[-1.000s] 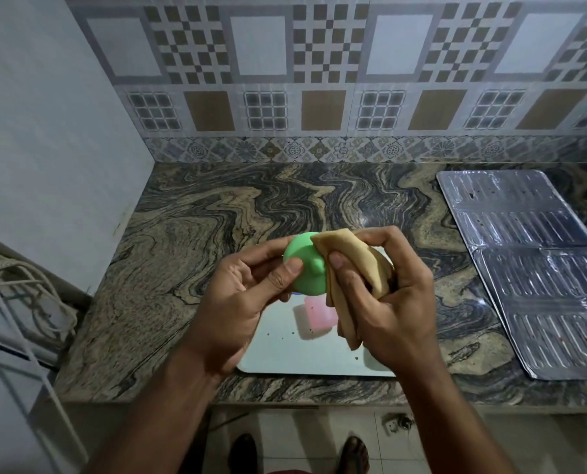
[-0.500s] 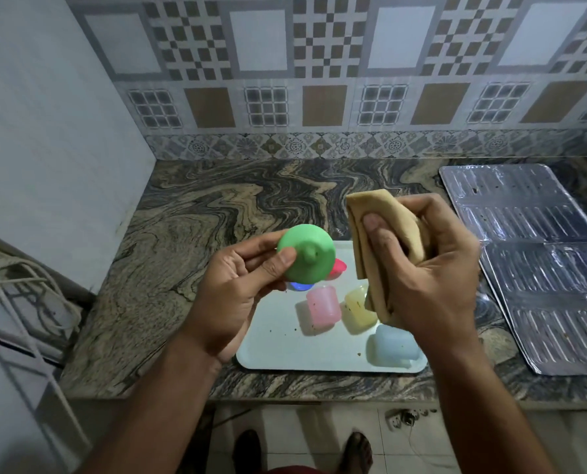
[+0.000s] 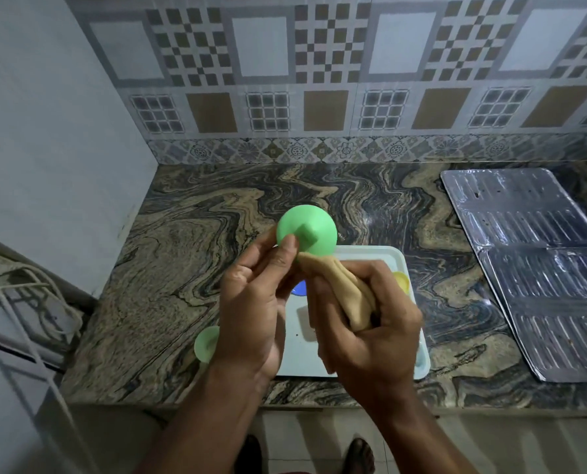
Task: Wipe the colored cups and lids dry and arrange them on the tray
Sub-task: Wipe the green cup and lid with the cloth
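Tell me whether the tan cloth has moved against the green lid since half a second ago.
Yes. The tan cloth, held in the right hand, has dropped from beside the green lid to touching its lower edge.

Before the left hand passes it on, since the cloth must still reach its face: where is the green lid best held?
By its thin rim, from the left, as the left hand pinches the green lid now. The cloth meets it from below, leaving the raised knob clear.

Single head-worn wide-angle view, facing forward and down: marble counter at centre, tiled wall at 12 o'clock, floor at 6 o'clock.
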`<state>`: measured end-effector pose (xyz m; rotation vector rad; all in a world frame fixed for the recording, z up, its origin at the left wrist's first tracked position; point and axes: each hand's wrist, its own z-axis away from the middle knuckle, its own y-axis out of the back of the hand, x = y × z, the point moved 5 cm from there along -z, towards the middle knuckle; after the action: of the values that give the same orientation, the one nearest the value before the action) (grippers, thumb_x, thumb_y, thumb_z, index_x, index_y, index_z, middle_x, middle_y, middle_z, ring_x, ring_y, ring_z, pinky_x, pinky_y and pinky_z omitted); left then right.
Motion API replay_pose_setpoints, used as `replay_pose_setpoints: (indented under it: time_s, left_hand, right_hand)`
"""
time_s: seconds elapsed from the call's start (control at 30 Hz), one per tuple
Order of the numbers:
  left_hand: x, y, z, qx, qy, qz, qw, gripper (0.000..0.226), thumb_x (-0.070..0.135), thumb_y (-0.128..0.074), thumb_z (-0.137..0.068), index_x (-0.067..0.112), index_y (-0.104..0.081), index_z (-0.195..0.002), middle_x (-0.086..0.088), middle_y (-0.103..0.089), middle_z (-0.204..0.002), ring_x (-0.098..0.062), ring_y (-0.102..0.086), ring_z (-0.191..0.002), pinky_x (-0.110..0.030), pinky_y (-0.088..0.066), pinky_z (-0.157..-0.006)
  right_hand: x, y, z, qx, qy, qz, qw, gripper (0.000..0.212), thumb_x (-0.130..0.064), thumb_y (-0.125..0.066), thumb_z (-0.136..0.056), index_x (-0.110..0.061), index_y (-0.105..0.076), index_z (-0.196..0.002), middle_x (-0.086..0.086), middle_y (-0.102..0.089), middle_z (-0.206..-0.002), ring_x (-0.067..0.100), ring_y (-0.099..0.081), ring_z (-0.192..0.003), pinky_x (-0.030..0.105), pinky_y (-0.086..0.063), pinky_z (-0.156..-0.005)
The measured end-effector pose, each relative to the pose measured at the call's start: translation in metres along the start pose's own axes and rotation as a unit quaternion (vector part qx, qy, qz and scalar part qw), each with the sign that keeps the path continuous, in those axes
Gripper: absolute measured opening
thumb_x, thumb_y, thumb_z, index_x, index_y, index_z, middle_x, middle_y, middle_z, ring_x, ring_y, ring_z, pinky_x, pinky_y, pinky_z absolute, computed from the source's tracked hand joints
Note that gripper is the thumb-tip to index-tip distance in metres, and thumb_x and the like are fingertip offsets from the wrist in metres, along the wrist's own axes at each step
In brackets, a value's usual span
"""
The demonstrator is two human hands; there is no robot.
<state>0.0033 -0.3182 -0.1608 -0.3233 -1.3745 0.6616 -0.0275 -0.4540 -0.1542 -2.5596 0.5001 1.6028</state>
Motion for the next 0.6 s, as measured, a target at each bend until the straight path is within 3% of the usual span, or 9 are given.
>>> replay_pose_setpoints:
  time_s: [0.13,0.23,0.33,0.4,0.5,0.6]
  left_hand:
    - [0.008,0.003,-0.005,-0.026,0.003,-0.035,0.999,0.022,0.022,-0.078,-0.083,0.020,-0.082,-0.104,-0.010,-0.078,-0.110,-0.017,-0.072,-0.094,-0.025,-0.058,-0.084]
    - [0.009,0.011,-0.005,-0.035,0.002,-0.060,0.998,0.027,0.021,-0.074,-0.085,0.019,-0.081,-0.111,-0.015,-0.078,-0.116,-0.022,-0.073,-0.102,-0.034,-0.057,-0.094]
    - [0.009,0.013,-0.003,-0.046,-0.016,-0.097,0.994,0.028,0.018,-0.071,-0.087,0.016,-0.079,-0.115,-0.017,-0.078,-0.115,-0.028,-0.072,-0.106,-0.044,-0.053,-0.103]
    - [0.011,0.011,-0.002,-0.068,-0.035,-0.128,0.989,0.027,0.017,-0.071,-0.088,0.016,-0.079,-0.113,-0.013,-0.080,-0.110,-0.022,-0.073,-0.099,-0.037,-0.056,-0.092]
    - [0.014,0.006,0.001,-0.102,-0.060,-0.147,0.982,0.026,0.010,-0.075,-0.091,0.009,-0.073,-0.117,-0.004,-0.081,-0.102,-0.008,-0.072,-0.090,-0.018,-0.055,-0.078]
    - [0.016,0.001,0.005,-0.108,-0.085,-0.146,0.980,0.030,0.012,-0.067,-0.087,0.007,-0.071,-0.116,0.001,-0.080,-0.094,-0.003,-0.072,-0.085,-0.015,-0.054,-0.075]
  right_hand:
    - [-0.003,0.018,-0.002,0.058,-0.033,-0.064,0.996,0.011,-0.026,-0.078,-0.093,-0.027,-0.067,-0.096,-0.003,-0.066,-0.064,0.029,-0.064,-0.042,0.031,-0.050,-0.042]
    - [-0.003,0.027,-0.018,0.050,-0.025,-0.047,0.997,0.010,-0.030,-0.077,-0.093,-0.031,-0.067,-0.097,0.004,-0.068,-0.073,0.033,-0.066,-0.052,0.044,-0.054,-0.047]
    - [-0.007,0.031,-0.033,0.010,-0.008,-0.027,1.000,0.013,-0.021,-0.079,-0.092,-0.026,-0.068,-0.097,-0.014,-0.068,-0.078,0.008,-0.063,-0.061,0.028,-0.053,-0.058]
    - [-0.009,0.030,-0.040,-0.027,-0.001,-0.017,0.999,0.011,-0.018,-0.079,-0.091,-0.022,-0.070,-0.097,-0.016,-0.068,-0.079,0.001,-0.060,-0.064,0.018,-0.049,-0.062]
    - [-0.005,0.025,-0.045,-0.048,0.012,0.001,0.999,0.012,-0.019,-0.082,-0.091,-0.018,-0.074,-0.099,-0.004,-0.073,-0.088,0.015,-0.069,-0.073,0.034,-0.055,-0.064]
    - [-0.006,0.017,-0.043,-0.049,0.011,-0.001,0.999,0.011,-0.018,-0.079,-0.093,-0.013,-0.076,-0.102,0.005,-0.076,-0.091,0.024,-0.073,-0.076,0.040,-0.058,-0.064]
